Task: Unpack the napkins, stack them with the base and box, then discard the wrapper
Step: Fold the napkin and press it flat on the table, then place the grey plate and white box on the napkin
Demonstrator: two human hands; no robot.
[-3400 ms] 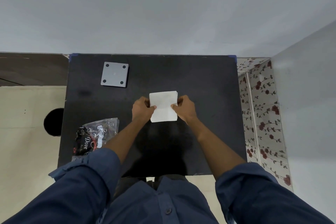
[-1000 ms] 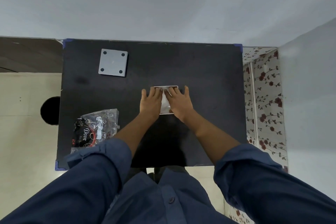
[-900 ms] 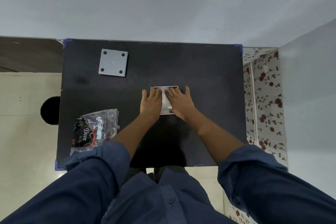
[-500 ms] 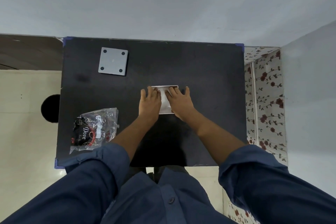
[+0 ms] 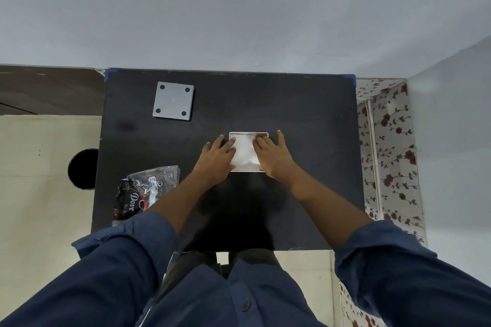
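Note:
White napkins lie inside a shallow silver box at the middle of the black table. My left hand lies flat with its fingers spread on the napkins' left side. My right hand lies flat on their right side. Neither hand grips anything. A grey square base with four dark corner dots sits at the table's far left. The crumpled clear and black wrapper lies near the table's front left, partly behind my left sleeve.
A grey wall rises behind the table and on the right. A flower-patterned surface runs along the table's right side. A cream surface with a round black hole lies to the left.
I held the napkin stack up in both hands, then set it down into the box. Over the last second my flat hands have slid apart, uncovering more of the napkins.

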